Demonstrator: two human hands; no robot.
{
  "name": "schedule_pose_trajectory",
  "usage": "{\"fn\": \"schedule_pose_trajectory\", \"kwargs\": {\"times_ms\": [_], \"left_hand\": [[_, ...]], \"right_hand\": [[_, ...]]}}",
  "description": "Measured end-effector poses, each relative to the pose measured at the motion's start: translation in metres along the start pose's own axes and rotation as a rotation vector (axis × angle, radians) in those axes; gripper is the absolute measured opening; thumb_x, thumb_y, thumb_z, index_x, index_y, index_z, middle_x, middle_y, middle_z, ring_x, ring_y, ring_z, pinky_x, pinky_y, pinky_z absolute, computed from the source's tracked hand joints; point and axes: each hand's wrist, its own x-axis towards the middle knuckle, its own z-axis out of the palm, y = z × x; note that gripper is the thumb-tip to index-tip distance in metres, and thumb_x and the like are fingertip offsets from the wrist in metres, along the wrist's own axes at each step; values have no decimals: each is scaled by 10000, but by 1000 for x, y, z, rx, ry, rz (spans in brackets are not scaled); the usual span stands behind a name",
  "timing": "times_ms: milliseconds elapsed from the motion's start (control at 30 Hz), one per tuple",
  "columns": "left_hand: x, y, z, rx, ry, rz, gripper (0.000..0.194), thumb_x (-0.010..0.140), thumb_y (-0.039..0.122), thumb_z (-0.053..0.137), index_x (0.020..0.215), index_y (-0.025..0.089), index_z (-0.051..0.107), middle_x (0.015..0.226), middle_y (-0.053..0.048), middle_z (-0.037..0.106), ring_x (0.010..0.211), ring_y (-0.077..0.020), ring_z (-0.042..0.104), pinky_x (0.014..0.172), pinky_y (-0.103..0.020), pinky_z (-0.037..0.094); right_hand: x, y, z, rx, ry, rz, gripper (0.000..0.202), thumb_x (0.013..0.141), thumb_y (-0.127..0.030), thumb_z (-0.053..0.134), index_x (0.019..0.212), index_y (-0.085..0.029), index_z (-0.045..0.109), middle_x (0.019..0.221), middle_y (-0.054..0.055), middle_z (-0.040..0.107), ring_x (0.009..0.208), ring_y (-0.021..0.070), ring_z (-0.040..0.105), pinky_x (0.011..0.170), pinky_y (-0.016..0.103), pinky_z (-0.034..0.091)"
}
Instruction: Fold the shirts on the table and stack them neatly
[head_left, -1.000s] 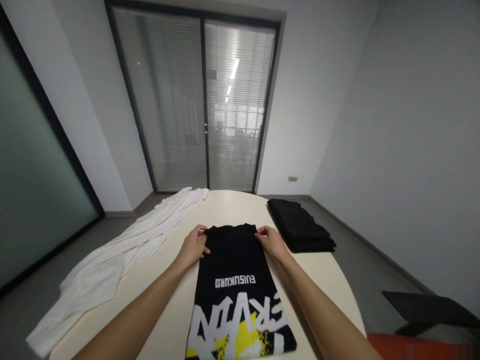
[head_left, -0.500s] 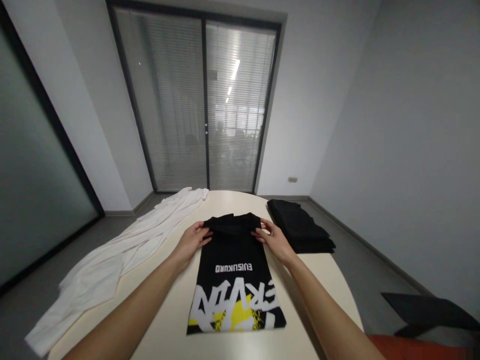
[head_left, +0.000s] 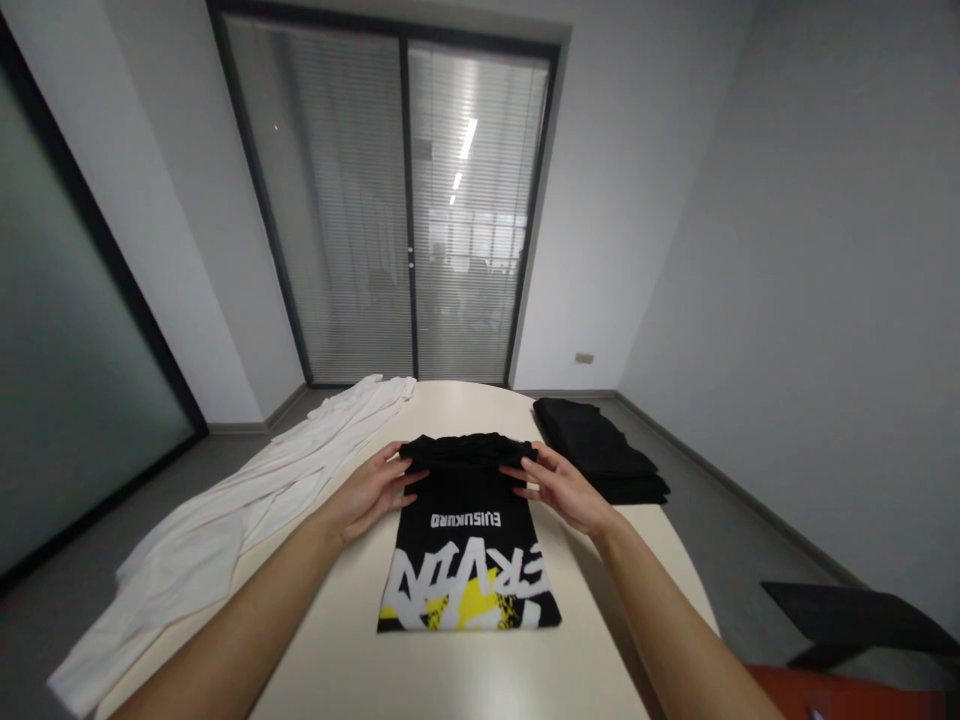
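Note:
A folded black T-shirt (head_left: 465,500) with white lettering and a yellow print lies on the table in front of me, its lettering upside down to my view. Its far end is bunched up into a raised fold. My left hand (head_left: 379,490) grips the far left corner of that fold, thumb on the outer side and fingers spread along the cloth. At the far right corner, my right hand (head_left: 564,485) pinches the fabric the same way. Both hands touch the shirt's edges, and some fingertips are hidden in the black cloth.
White garments (head_left: 277,490) lie spread along the left side of the pale round-edged table (head_left: 450,675). A stack of folded black clothes (head_left: 596,450) sits at the right edge. A dark chair part (head_left: 855,620) stands at lower right. Glass doors with blinds (head_left: 412,210) are behind.
The shirt's near edge has moved away from me. Its far end looks wider and more bunched, and my right hand has shifted slightly right.

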Motion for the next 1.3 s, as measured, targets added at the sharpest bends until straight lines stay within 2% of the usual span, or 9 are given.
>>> {"fn": "schedule_pose_trajectory", "kwargs": {"times_ms": [133, 300, 400, 500, 567, 700, 900, 1167, 1300], "left_hand": [[2, -5, 0, -26, -5, 66, 376, 795, 350, 766, 1083, 265, 540, 1264, -60, 631, 1216, -268, 595, 867, -377, 537], [-1, -5, -10, 4, -120, -15, 297, 811, 312, 784, 1030, 226, 602, 1206, -71, 656, 1172, -247, 598, 886, -365, 521], [-4, -1, -18, -1, -193, -37, 273, 823, 305, 780, 1030, 213, 629, 1251, -89, 646, 1185, -251, 587, 921, -382, 505], [-6, -1, -26, -21, -271, -29, 266, 819, 307, 784, 1027, 213, 648, 1370, -95, 591, 1204, -252, 579, 987, -422, 470], [-6, -2, -31, 5, -350, -35, 264, 803, 304, 796, 1007, 205, 661, 1445, -101, 537, 1243, -269, 559, 1042, -456, 424], [-6, -5, -41, 187, -495, -41, 252, 768, 290, 823, 937, 179, 671, 1486, -124, 500, 1340, -301, 479, 1101, -466, 349], [-3, -4, -45, 464, -599, -78, 218, 728, 264, 836, 804, 175, 651, 1465, -101, 524, 1280, -285, 529, 1026, -411, 410], [5, -2, -50, 715, -566, 78, 150, 742, 251, 750, 778, 190, 617, 1397, -72, 579, 1261, -249, 546, 1061, -387, 374], [3, 2, -48, 893, -597, 107, 105, 721, 191, 715, 809, 200, 660, 1364, -57, 598, 1243, -229, 557, 1061, -363, 380]], "right_hand": [[3, 3, -3, 2, 5, -78, 376, 810, -462, 747, 1124, -299, 620, 1532, 36, 437, 1291, 268, 547, 966, 410, 506], [1, 10, -16, 40, -136, 0, 333, 847, -407, 730, 1152, -299, 649, 1384, 53, 588, 1242, 241, 574, 972, 418, 487], [-3, 8, -18, 29, -223, 37, 414, 810, -386, 766, 1201, -289, 674, 1427, 77, 553, 1224, 244, 577, 1000, 436, 464], [-6, 3, -17, -26, -292, 9, 303, 713, -361, 837, 975, -228, 763, 1527, 73, 445, 1284, 283, 528, 1067, 461, 407], [-6, 1, -18, -93, -350, -10, 224, 661, -331, 869, 805, -195, 765, 1512, 75, 462, 1340, 301, 477, 1120, 456, 344], [-7, 1, -26, -196, -429, 52, 245, 607, -312, 896, 750, -185, 742, 1436, 100, 539, 1331, 313, 484, 1113, 459, 336], [-10, -2, -30, -373, -559, 140, 262, 605, -316, 893, 798, -192, 768, 1481, 110, 492, 1385, 317, 425, 1148, 431, 272], [-10, -3, -21, -542, -488, 74, 224, 608, -261, 841, 811, -199, 767, 1489, 93, 485, 1435, 297, 361, 1186, 399, 206], [-12, -5, -19, -665, -519, 118, 267, 599, -205, 782, 866, -210, 789, 1534, 64, 429, 1407, 287, 402, 1156, 363, 293]]}}
